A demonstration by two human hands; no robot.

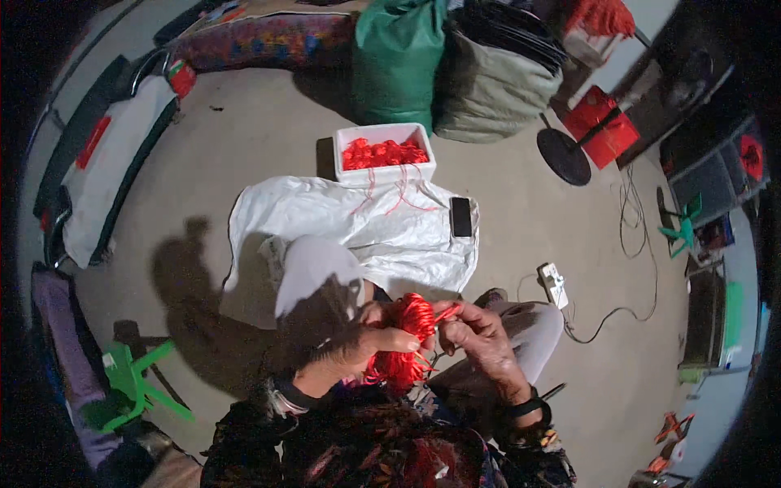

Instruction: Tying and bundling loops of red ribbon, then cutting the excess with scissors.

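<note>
Above my lap, my left hand (362, 346) is closed around a bundle of shiny red cord (413, 319), its thumb pressed across the strands. Loose red ends hang below that thumb. On the bundle's right side, my right hand (482, 337) pinches a short red strand running out from it. Farther off, a white foam box (386, 175) holds several similar red bundles (382, 153). A few thin red strings trail over its near edge onto a white plastic sheet (325, 213) on the floor.
A dark phone (461, 217) lies on the sheet's right end. A white power strip (552, 285) with a cable is on the floor at right. Green (399, 65) and pale sacks (498, 89) stand behind the box. A green stool (134, 386) is at lower left.
</note>
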